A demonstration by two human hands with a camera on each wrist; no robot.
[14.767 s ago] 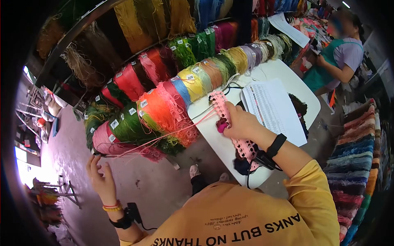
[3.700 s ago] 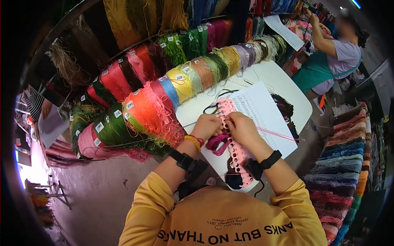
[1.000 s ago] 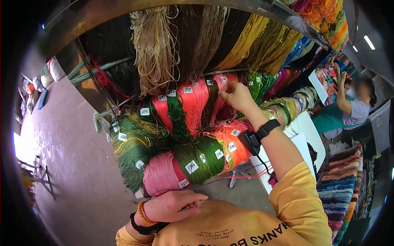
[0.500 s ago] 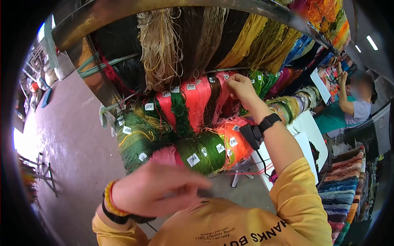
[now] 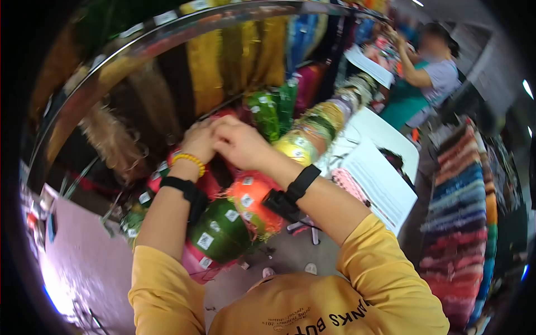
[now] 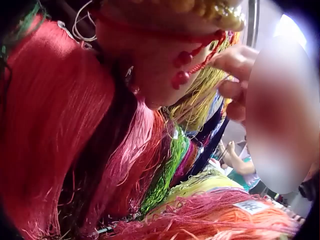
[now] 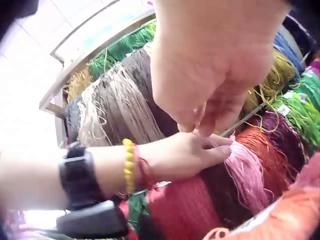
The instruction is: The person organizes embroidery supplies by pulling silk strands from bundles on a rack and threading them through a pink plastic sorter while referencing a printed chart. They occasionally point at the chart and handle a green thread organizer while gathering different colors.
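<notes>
Both hands meet at the hanging thread skeins in the head view. My left hand (image 5: 198, 140) reaches in with fairly straight fingers. In the right wrist view its fingertips overlap the top of a pale pink thread skein (image 7: 248, 167), beside dark brown thread (image 7: 220, 192) and a rose-red skein (image 7: 185, 207). Just over it is my right hand (image 5: 240, 145), fingers curled and their tips close together above the left fingers. I cannot tell whether a strand lies between those tips. The pink skein's upper end is partly hidden by the left hand.
A metal rail (image 5: 139, 47) curves above the hands. Labelled green (image 5: 220, 229) and orange (image 5: 254, 192) skeins bulge below the forearms. A white table (image 5: 405, 142) at right holds printed sheets (image 5: 379, 195) and a pink perforated card (image 5: 349, 184). Another person (image 5: 424, 72) stands beyond it.
My left hand has risen from in front of the chest to the pink skein, joining the right hand there. Earlier, both hands were at the pink perforated card on the table.
</notes>
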